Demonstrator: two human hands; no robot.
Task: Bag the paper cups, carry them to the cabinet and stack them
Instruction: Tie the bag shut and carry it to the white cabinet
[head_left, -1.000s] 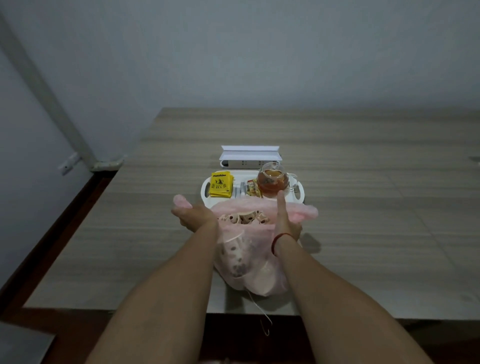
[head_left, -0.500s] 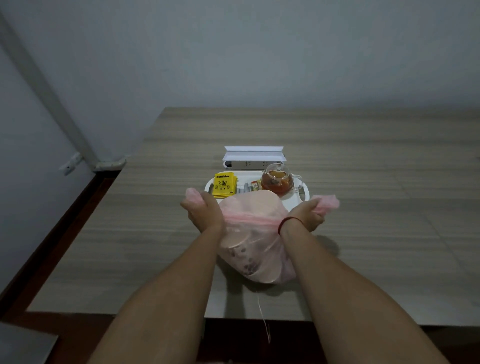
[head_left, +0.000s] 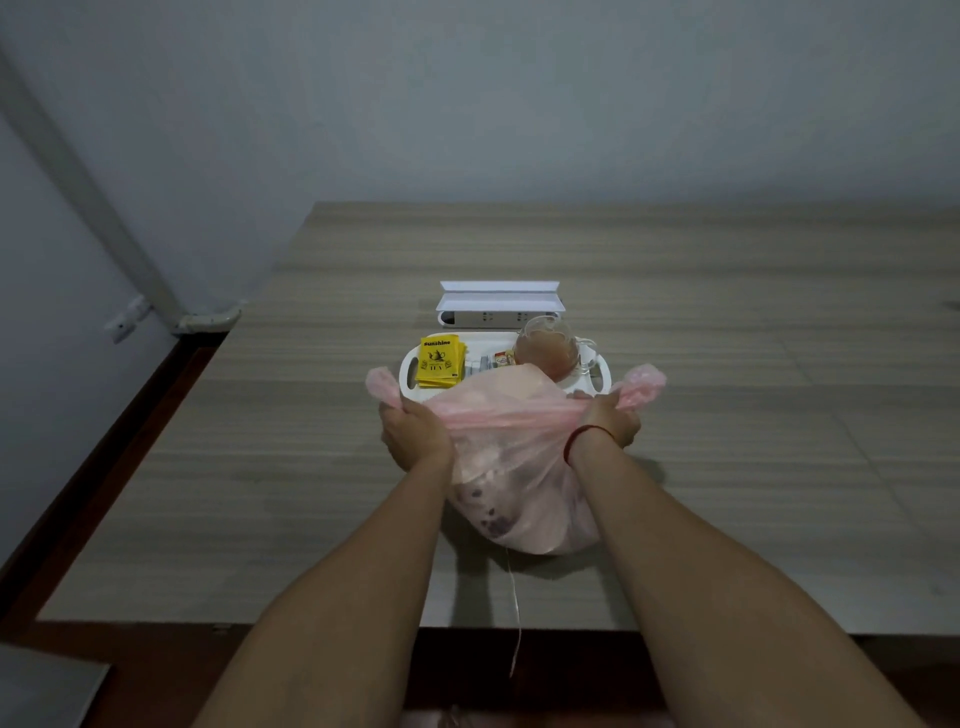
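A translucent pink plastic bag (head_left: 514, 478) bulges between my forearms near the table's front edge. Paper cups (head_left: 488, 519) with dark spots show faintly through its lower side. My left hand (head_left: 413, 434) is closed around the bag's left handle, whose loose end sticks up past my fist. My right hand (head_left: 605, 423), with a red cord on the wrist, grips the right handle. The two handles are pulled apart sideways, so the bag's mouth is drawn into a tight pink band between my fists. The cups' tops are hidden.
Just behind the bag stands a white tray (head_left: 408, 364) with yellow tea packets (head_left: 440, 361), small sachets and a glass teapot (head_left: 548, 348) of brown tea. A white power strip box (head_left: 498, 304) lies beyond it. A thin string (head_left: 514, 613) hangs over the wooden table's front edge (head_left: 311, 621).
My hands have closed on the handles and pulled outwards, drawing the open bag mouth shut over the cups. The bag has been stretched wider since half a second ago.
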